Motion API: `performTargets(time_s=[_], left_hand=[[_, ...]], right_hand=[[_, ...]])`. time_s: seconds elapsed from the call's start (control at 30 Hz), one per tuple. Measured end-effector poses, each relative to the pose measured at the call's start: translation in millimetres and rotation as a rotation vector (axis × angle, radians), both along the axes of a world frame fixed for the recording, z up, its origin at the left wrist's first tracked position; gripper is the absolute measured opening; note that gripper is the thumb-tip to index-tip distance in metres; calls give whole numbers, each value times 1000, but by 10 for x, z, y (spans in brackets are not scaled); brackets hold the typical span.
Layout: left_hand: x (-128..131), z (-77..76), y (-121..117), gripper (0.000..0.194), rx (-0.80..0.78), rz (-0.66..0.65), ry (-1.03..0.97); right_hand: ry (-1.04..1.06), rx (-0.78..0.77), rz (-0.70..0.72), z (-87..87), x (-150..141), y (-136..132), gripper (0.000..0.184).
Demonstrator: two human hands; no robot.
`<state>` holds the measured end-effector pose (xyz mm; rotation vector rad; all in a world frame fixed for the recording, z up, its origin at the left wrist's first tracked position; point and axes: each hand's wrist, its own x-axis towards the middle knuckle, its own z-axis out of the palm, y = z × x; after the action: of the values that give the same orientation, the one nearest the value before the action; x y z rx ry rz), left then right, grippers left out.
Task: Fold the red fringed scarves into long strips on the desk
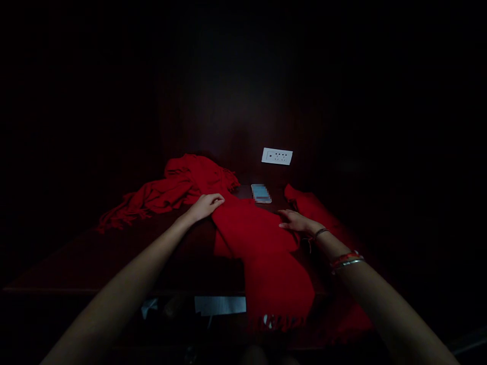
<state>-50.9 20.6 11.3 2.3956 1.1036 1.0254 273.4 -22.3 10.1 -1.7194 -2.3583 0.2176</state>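
Observation:
A long red fringed shawl [262,243] lies across a dark wooden table [114,253], bunched at the back left and hanging over the front edge. My left hand [206,205] rests on the shawl's left edge with fingers curled over the cloth. My right hand [297,221] lies flat on the shawl, fingers stretched toward the left, with bangles on the wrist.
A phone [261,193] lies on the table behind the shawl. A white wall socket plate [277,156] sits on the dark panel beyond. Pale papers [219,304] show below the table's front edge. The surroundings are very dark.

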Motion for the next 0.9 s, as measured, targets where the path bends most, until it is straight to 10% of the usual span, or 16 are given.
performTargets(time_s=[0.23,0.43,0.57,0.67,0.9], left_hand=[[-46,49,-3,30,31,52,-96],[381,321,-300,49,-192,-327,-429],[392,424,-279,51,-362,-338,-650],[81,419,-114,32,-275,-94,-707],[-234,186,35,26,-179,493,58]], right_hand=[[310,-62,17,494,-143,-72,20],[668,126,318,1096,-878,-118,24],[572,401,217,932,-1148,23,25],[513,267,160,619,-1113,71,41],[119,61,225,225,-1103,-279,54]])
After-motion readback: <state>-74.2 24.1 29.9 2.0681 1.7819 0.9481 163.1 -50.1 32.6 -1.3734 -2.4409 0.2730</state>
